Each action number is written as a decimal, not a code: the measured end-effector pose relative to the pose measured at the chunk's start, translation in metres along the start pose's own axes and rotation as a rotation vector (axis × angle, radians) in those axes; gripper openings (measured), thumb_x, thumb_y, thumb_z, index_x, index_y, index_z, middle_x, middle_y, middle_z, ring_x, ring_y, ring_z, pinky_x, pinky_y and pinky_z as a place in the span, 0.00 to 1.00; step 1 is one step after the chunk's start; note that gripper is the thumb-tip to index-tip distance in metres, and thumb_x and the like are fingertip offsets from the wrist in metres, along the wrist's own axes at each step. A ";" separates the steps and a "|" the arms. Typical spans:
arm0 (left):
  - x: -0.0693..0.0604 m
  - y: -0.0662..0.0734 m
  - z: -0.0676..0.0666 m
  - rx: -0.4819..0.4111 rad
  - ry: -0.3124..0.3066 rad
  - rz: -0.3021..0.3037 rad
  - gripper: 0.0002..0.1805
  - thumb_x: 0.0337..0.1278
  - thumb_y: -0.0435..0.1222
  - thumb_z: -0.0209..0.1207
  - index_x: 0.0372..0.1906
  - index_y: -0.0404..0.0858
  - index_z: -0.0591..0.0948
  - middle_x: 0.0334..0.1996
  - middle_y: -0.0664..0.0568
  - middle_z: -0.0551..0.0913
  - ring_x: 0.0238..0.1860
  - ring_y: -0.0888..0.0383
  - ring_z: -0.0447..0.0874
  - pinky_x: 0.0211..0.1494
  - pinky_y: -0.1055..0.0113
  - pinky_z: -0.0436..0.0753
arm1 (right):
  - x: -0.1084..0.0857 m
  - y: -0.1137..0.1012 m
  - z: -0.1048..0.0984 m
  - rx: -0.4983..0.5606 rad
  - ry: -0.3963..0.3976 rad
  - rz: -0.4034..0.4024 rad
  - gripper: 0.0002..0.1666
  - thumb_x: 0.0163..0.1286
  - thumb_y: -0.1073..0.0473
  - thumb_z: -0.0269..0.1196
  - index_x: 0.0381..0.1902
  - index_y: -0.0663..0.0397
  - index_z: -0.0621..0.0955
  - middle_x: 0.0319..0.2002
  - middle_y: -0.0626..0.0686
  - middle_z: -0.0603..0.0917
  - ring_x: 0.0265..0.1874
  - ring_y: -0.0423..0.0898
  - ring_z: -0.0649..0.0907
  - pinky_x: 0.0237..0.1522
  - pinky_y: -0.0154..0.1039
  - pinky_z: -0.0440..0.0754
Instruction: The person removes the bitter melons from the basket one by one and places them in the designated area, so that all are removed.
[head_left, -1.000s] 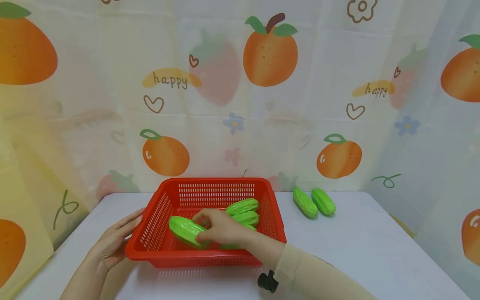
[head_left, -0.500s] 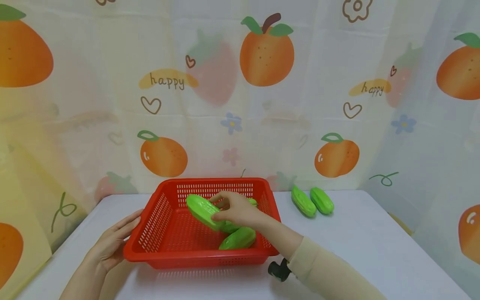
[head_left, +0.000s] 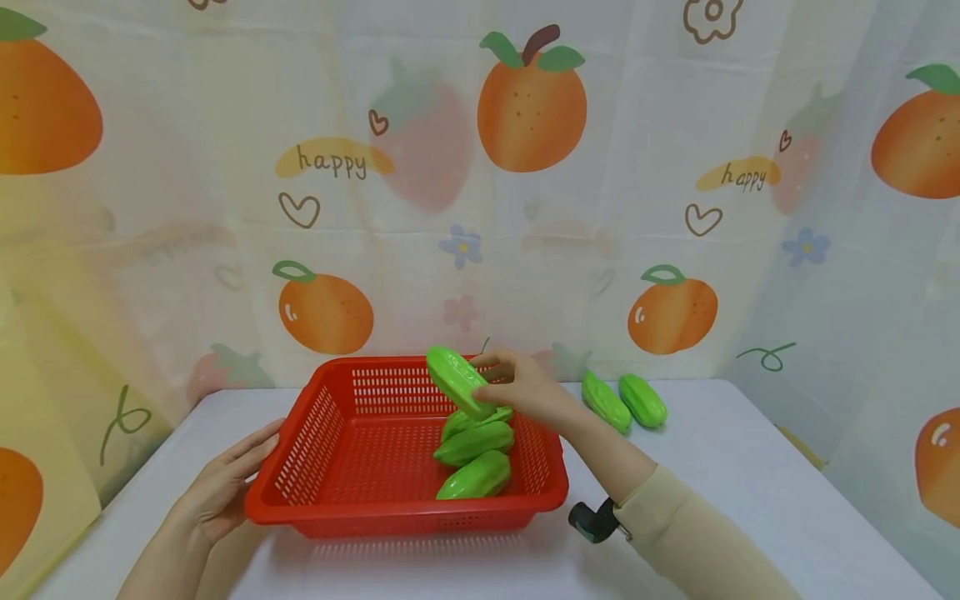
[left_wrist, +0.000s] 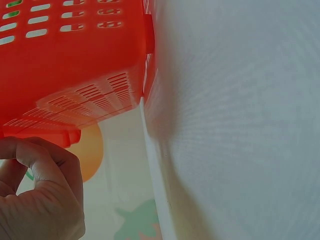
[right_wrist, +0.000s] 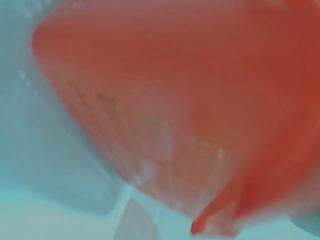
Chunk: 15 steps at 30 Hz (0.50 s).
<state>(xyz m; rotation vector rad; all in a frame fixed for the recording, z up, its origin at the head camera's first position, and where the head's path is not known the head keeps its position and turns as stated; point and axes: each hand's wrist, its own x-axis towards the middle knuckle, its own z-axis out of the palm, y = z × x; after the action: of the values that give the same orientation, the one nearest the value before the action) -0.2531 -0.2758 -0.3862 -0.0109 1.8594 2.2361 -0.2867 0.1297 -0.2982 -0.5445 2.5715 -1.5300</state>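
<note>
In the head view my right hand (head_left: 528,390) pinches a green ridged gourd (head_left: 459,382) between thumb and fingers, raised over the back right part of a red plastic basket (head_left: 405,515). Several green gourds (head_left: 476,442) lie inside against the basket's right side. My left hand (head_left: 225,487) rests with fairly straight fingers on the basket's left rim. The left wrist view shows the left hand (left_wrist: 45,190) beside the red basket wall (left_wrist: 75,60). Only the blurred basket (right_wrist: 150,75) fills most of the right wrist view; the right hand does not show there.
Two more green gourds (head_left: 606,402) (head_left: 642,401) lie side by side on the white table (head_left: 720,483), right of the basket. A fruit-patterned curtain (head_left: 420,275) hangs behind the table. A black device (head_left: 592,522) is strapped at the right wrist.
My right hand has lifted the gourd from the basket's front middle up and to the right, towards the back. The gourds beneath are more exposed. My left hand stays at the rim.
</note>
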 end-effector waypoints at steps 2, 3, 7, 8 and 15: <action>0.000 0.000 0.000 0.002 0.001 -0.001 0.18 0.76 0.45 0.48 0.40 0.74 0.83 0.38 0.70 0.86 0.39 0.66 0.85 0.41 0.66 0.86 | 0.000 0.003 -0.006 0.001 0.019 -0.006 0.28 0.64 0.56 0.67 0.62 0.48 0.77 0.53 0.58 0.84 0.47 0.46 0.84 0.49 0.42 0.84; 0.000 0.000 0.000 0.003 0.001 -0.001 0.18 0.76 0.45 0.48 0.40 0.74 0.83 0.39 0.70 0.86 0.39 0.66 0.85 0.41 0.66 0.86 | -0.001 0.005 -0.009 0.006 0.028 -0.007 0.28 0.64 0.56 0.67 0.62 0.49 0.77 0.52 0.59 0.84 0.46 0.46 0.84 0.48 0.41 0.84; -0.001 0.000 0.000 0.006 0.003 -0.003 0.18 0.76 0.45 0.48 0.40 0.74 0.83 0.39 0.70 0.86 0.39 0.66 0.85 0.41 0.66 0.86 | -0.003 0.010 -0.021 0.023 0.068 -0.025 0.28 0.64 0.59 0.66 0.63 0.53 0.77 0.52 0.63 0.85 0.45 0.46 0.85 0.46 0.38 0.83; -0.001 0.000 0.000 0.006 0.003 -0.003 0.18 0.76 0.45 0.47 0.40 0.74 0.83 0.39 0.70 0.86 0.39 0.66 0.85 0.41 0.66 0.86 | -0.004 0.012 -0.024 0.025 0.075 -0.029 0.28 0.64 0.59 0.65 0.63 0.55 0.77 0.52 0.64 0.85 0.46 0.47 0.85 0.46 0.38 0.83; 0.000 0.000 0.000 0.001 0.000 -0.004 0.17 0.76 0.45 0.48 0.41 0.74 0.83 0.39 0.70 0.86 0.40 0.66 0.84 0.41 0.66 0.86 | -0.013 0.020 -0.047 0.035 0.130 0.004 0.28 0.67 0.58 0.64 0.65 0.52 0.75 0.59 0.62 0.82 0.54 0.52 0.83 0.53 0.47 0.83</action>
<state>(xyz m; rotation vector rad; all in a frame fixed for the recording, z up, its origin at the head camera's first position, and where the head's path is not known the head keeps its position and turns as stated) -0.2527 -0.2762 -0.3858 -0.0141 1.8588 2.2329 -0.2918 0.1819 -0.2939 -0.4496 2.6317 -1.6584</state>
